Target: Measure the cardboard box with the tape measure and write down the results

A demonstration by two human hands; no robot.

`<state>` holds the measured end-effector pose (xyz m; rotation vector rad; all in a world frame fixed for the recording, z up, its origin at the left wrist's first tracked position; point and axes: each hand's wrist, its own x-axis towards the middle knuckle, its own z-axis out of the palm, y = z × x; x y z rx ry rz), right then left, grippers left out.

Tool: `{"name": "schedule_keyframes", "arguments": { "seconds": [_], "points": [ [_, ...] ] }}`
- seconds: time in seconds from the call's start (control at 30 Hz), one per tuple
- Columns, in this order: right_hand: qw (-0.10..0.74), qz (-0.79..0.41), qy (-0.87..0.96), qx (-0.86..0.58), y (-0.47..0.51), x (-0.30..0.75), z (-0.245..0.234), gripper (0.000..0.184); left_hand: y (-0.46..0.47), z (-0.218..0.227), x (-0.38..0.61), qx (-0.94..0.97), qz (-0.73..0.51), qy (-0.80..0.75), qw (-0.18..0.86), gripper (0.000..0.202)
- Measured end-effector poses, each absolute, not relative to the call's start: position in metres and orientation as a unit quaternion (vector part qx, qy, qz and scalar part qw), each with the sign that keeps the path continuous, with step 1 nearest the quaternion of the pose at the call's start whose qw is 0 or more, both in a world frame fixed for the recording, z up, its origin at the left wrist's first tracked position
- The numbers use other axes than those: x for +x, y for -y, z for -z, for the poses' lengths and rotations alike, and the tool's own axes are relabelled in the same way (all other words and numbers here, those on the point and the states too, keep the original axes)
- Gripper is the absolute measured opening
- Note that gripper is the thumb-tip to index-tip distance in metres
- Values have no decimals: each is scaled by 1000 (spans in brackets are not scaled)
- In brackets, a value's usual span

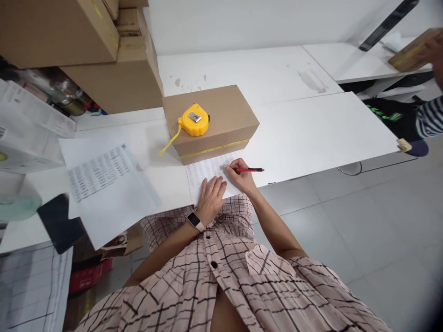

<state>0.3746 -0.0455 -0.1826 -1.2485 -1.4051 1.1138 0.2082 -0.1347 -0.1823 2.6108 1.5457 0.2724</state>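
Observation:
My right hand is closed around a red and black pen, its tip end over a printed sheet with rows of small text. My left hand lies flat on the lower part of that sheet, fingers stretched out, with a watch on the wrist. Just behind the sheet sits a closed cardboard box with yellow tape along its front side. On top of the box rests a yellow tape measure, its yellow strap hanging over the edge.
Left of the box lie more printed papers and a dark flat object. Large cardboard boxes are stacked at the back left. At far right, another person's hand touches a small carton. The white table extends rightward.

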Motion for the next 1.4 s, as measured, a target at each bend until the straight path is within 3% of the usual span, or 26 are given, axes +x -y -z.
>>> {"name": "schedule_keyframes", "arguments": {
  "seconds": [0.17,0.93,1.4],
  "points": [
    [466,-398,575,-542,43,376,186,42,134,186,207,856,-96,-504,55,55],
    [431,-357,610,-561,45,370,191,34,134,196,205,859,-113,-499,20,52],
    [451,-360,600,-554,43,371,193,33,134,196,206,860,-106,-499,8,52]
  ]
}}
